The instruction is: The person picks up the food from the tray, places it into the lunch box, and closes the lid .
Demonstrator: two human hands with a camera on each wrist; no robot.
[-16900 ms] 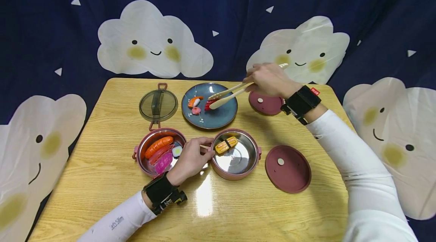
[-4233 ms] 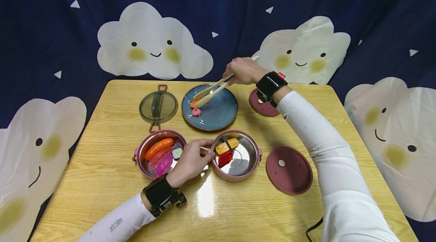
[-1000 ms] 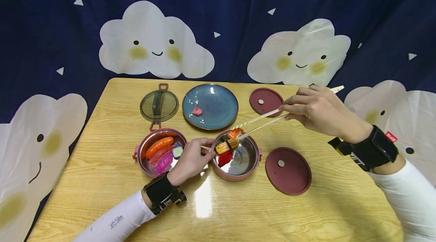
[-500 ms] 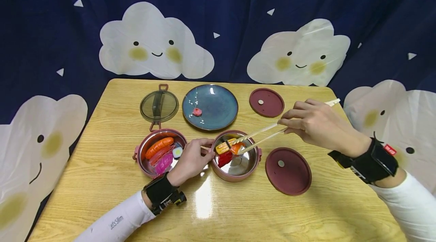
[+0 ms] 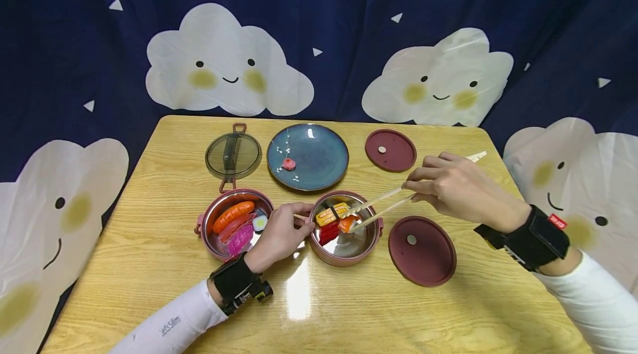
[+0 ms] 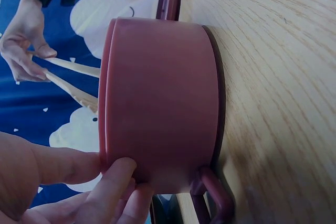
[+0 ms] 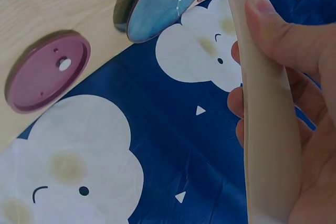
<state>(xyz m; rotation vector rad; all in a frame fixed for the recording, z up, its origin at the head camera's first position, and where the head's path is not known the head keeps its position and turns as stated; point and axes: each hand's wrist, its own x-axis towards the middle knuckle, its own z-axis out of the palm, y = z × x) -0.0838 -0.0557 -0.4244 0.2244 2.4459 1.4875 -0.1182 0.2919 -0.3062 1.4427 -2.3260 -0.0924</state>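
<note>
My left hand [image 5: 285, 232] pinches the left rim of the right-hand pink pot [image 5: 344, 260]; the left wrist view shows thumb and fingers on the pot wall [image 6: 163, 98]. My right hand [image 5: 451, 188] holds wooden tongs [image 5: 384, 210], also filling the right side of the right wrist view as a pale handle [image 7: 268, 103]. Inside the pot, the tongs' two tips stand apart around an orange toy sushi piece [image 5: 346, 224]. Whether they still press it is unclear. Beside it lie a yellow toy piece with a black band [image 5: 332, 214] and a red toy piece [image 5: 329, 233].
Left of my left hand is another pink pot [image 5: 199, 226] with toy sausage [image 5: 233, 216] and other toy food. Behind stand a glass lid [image 5: 233, 154] and a blue plate [image 5: 319, 157] with a pink flower. Two maroon lids [image 5: 391, 150] lie at right, one nearer [image 5: 423, 254].
The tongs have carried the orange sushi piece from the plate into the right-hand pot and lowered it beside the red piece. Their tips have spread slightly. The left hand stays on the rim.
</note>
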